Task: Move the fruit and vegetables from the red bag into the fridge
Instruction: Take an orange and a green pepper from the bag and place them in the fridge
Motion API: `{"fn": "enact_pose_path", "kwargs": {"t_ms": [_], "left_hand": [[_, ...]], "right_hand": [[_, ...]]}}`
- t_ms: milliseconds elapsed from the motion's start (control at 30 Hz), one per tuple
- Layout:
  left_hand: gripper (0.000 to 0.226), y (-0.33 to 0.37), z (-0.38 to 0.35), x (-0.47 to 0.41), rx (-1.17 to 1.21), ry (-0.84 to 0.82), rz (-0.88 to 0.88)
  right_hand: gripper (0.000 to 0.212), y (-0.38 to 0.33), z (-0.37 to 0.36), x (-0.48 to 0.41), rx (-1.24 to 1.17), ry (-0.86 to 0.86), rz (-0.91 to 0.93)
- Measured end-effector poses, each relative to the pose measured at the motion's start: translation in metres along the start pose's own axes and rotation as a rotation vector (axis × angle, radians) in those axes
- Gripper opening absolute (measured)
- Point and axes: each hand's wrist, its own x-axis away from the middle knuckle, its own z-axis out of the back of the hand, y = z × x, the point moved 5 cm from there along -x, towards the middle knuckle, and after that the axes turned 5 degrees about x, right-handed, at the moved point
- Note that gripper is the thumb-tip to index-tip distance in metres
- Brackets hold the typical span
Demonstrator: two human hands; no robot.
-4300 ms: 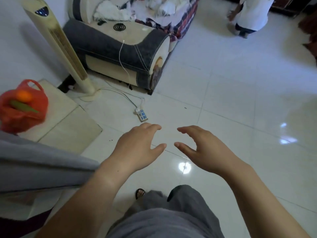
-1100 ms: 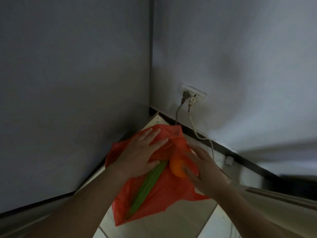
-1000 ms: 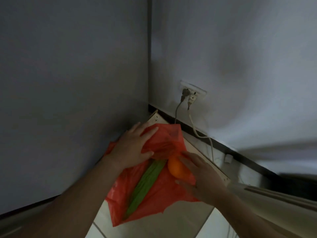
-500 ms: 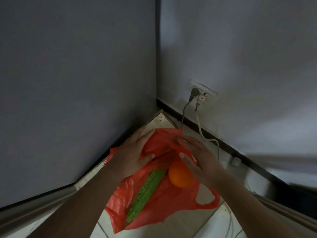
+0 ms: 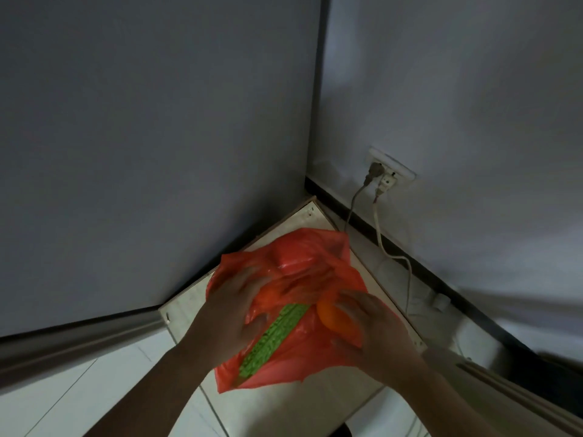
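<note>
The red bag (image 5: 303,263) lies on a pale low board (image 5: 315,405) in the corner, its mouth spread wide. Inside are a bumpy green gourd (image 5: 271,339), an orange (image 5: 332,316) and a second orange fruit (image 5: 268,294) partly under plastic. My left hand (image 5: 230,310), blurred, grips the bag's left rim with its fingers at the mouth, over the gourd's upper end. On the right, my right hand (image 5: 372,329) is cupped around the orange. The tall grey face (image 5: 142,152) on the left looks like the fridge's side, with a steel edge (image 5: 79,339) below.
A wall socket (image 5: 389,170) with two plugs sits on the right wall. Its cables (image 5: 380,238) trail down past the black skirting to the floor beside the board. A beige slanted column (image 5: 520,398) crosses the lower right corner.
The bag's mouth has been pulled wider. My left hand slid down towards the gourd, and my right hand dropped from the bag's top onto the orange.
</note>
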Motion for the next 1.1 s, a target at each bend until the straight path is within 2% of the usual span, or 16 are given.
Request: {"fn": "enact_pose_path", "kwargs": {"t_ms": [167,333,433,500,600,700,767,867,1000,1100], "left_hand": [[0.052,0.010,-0.009,0.018,0.038,0.046,0.028],[0.060,0.029,-0.017,0.020,0.113,0.028,0.075],[0.052,0.039,-0.020,0.021,0.101,0.025,0.059],[0.046,0.045,-0.022,0.023,0.110,0.012,0.067],[0.048,0.052,-0.025,0.027,0.139,-0.024,0.064],[0.049,0.052,-0.024,0.031,0.175,-0.029,0.087],[0.045,0.050,-0.018,0.032,0.282,0.008,0.160],[0.036,0.050,-0.008,0.030,0.448,0.087,0.227],[0.037,0.061,0.003,0.026,0.678,0.097,0.331],[0.035,0.067,0.005,0.024,0.879,0.015,0.423]], "right_hand": [[0.079,0.017,-0.020,0.000,0.046,-0.098,-0.018],[0.072,0.016,-0.022,0.000,0.028,-0.096,-0.037],[0.077,0.015,-0.025,0.009,0.048,-0.124,-0.057],[0.080,0.013,-0.023,0.014,0.030,-0.080,-0.064],[0.081,0.006,-0.012,0.018,-0.058,-0.008,-0.071],[0.081,-0.003,0.006,0.022,-0.301,0.062,-0.182],[0.079,-0.010,0.015,0.025,-0.471,0.099,-0.257],[0.070,-0.026,0.027,0.026,-0.629,0.131,-0.256],[0.065,-0.042,0.038,0.025,-0.642,0.178,-0.239],[0.065,-0.052,0.042,0.022,-0.659,0.227,-0.240]]}}
